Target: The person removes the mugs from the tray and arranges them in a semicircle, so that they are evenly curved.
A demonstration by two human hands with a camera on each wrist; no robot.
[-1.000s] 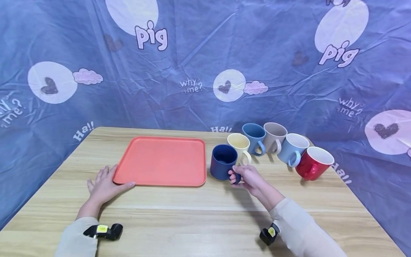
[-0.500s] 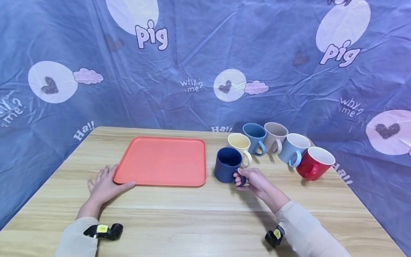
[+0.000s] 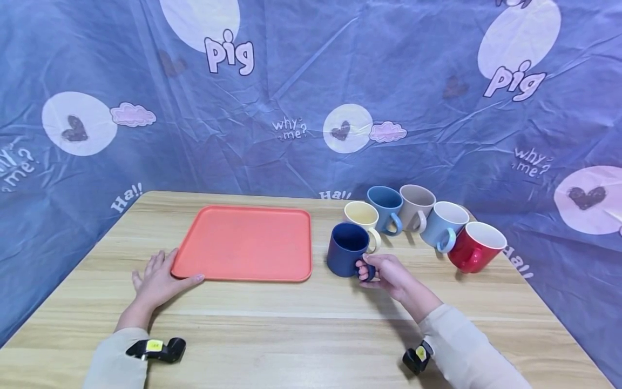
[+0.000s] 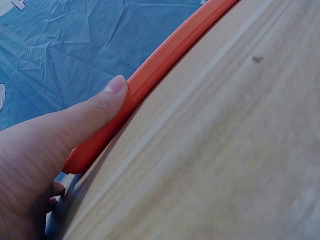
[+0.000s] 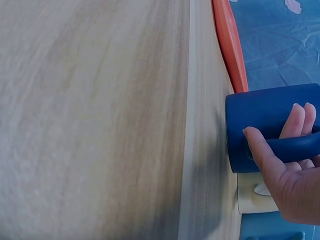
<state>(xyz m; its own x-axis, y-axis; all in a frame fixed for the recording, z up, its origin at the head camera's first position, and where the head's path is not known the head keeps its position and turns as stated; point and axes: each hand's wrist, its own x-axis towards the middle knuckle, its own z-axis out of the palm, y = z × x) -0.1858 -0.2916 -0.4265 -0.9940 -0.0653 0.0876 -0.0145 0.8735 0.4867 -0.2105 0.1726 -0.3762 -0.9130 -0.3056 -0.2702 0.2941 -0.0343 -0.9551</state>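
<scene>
My right hand [image 3: 384, 273] grips the handle of a navy blue mug [image 3: 346, 253], which stands upright just right of the tray. In the right wrist view, fingers pass through the handle and lie against the mug's [image 5: 270, 107] side. At the near left corner of a coral-red tray [image 3: 245, 243] lies my left hand [image 3: 157, 281], fingers spread along the left side and thumb on the front edge. The left wrist view has that thumb [image 4: 107, 102] straight against the tray's rim [image 4: 160, 60]; the other fingers are mostly hidden there.
Behind the navy mug is a cream mug [image 3: 362, 214], partly covered. A teal-blue mug [image 3: 384, 202], a grey-beige mug [image 3: 415, 205], a light blue mug [image 3: 442, 219] and a red mug [image 3: 468, 249] curve away to the right. A patterned blue cloth [image 3: 272, 151] hangs behind the wooden table [image 3: 272, 335].
My right hand and the navy mug have shifted a little to the right, away from the tray, and slightly nearer. The left hand and tray stay put.
</scene>
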